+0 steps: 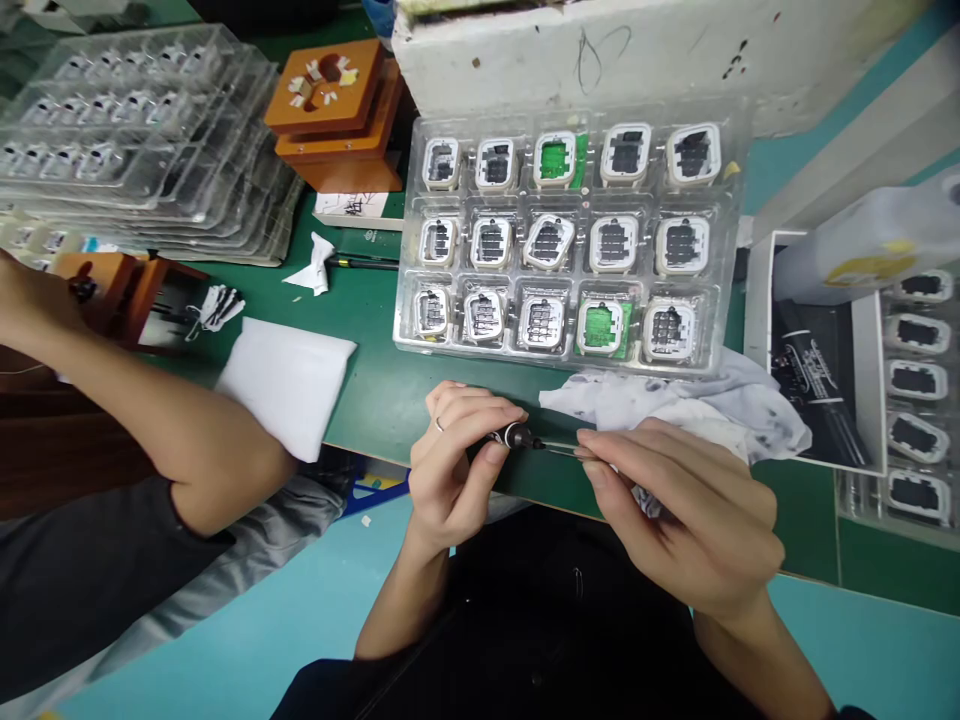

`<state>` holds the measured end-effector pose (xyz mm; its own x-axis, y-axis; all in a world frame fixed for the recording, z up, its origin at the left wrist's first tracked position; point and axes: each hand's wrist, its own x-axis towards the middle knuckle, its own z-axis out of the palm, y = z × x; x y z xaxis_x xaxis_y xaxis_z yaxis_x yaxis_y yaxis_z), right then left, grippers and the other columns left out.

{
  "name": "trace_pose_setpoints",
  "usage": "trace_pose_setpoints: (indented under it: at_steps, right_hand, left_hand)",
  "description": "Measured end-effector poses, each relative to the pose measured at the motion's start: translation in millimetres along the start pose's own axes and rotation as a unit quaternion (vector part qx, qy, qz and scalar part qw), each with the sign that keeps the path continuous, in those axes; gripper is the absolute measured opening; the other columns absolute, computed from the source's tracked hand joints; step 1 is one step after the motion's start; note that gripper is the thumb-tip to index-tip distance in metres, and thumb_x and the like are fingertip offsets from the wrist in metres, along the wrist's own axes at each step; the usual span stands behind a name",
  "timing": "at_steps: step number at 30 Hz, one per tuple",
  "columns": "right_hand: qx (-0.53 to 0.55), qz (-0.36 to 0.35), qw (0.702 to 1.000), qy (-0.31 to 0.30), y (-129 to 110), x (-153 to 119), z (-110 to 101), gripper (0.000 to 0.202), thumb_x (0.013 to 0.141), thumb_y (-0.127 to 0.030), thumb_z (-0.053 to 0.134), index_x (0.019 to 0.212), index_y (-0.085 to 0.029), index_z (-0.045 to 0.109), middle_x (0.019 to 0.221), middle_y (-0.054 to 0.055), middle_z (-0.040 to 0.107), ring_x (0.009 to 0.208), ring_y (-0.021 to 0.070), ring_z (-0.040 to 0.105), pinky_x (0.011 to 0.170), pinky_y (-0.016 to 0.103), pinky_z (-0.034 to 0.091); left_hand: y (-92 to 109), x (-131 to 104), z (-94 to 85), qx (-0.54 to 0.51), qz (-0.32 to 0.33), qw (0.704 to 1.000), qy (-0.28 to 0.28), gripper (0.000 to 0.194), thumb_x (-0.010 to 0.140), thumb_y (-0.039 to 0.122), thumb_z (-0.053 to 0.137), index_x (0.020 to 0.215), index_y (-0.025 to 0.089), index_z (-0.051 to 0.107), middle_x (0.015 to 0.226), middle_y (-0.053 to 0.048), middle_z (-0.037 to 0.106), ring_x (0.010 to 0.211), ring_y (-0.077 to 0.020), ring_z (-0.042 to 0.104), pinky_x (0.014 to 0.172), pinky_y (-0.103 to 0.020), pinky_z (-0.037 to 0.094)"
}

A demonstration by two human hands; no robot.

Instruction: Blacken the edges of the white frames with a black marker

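Note:
My left hand (pixel 461 465) is closed, pinching a small black cylindrical part (pixel 519 436) with a pale ring between thumb and forefinger. Between the fingertips of my right hand (pixel 675 500) is a thin metal tool (pixel 559 448), and its far end meets the tip of the black part. Whether the tool is tweezers or a plain rod, I cannot tell. A crumpled pale cloth with dark spots (pixel 757 400) lies partly behind my right hand. Just beyond both hands, a clear plastic tray (pixel 517 362) holds rows of white square frames (pixel 541 322), two with green showing inside.
On the left, a co-worker's bent arm (pixel 217 450) reaches over the bench beside a folded white cloth (pixel 289 380). Stacked clear trays (pixel 225 190) and an orange fixture (pixel 330 90) stand farther back. At right are an open box (pixel 870 400) and a white bottle (pixel 862 240).

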<state>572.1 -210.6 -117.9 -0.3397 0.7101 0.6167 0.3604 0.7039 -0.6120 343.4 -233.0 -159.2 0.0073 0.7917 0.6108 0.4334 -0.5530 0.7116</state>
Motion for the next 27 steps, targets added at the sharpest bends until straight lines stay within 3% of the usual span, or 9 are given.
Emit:
trace_pose_setpoints:
  at_steps: [27]
  right_hand:
    - [-0.018, -0.013, 1.000, -0.003, -0.5, -0.1, 1.6, 0.021, 0.102, -0.002, 0.079, 0.122, -0.008, 0.078, 0.097, 0.005, 0.082, 0.083, 0.0144, 0.073, 0.073, 0.030, 0.064]
  left_hand:
    - [4.6, 0.5, 0.2, 0.008, -0.021, 1.000, -0.021, 0.025, 0.115, 0.026, 0.053, 0.130, 0.022, 0.073, 0.105, -0.007, 0.083, 0.097, -0.0257, 0.073, 0.105, -0.051, 0.046]
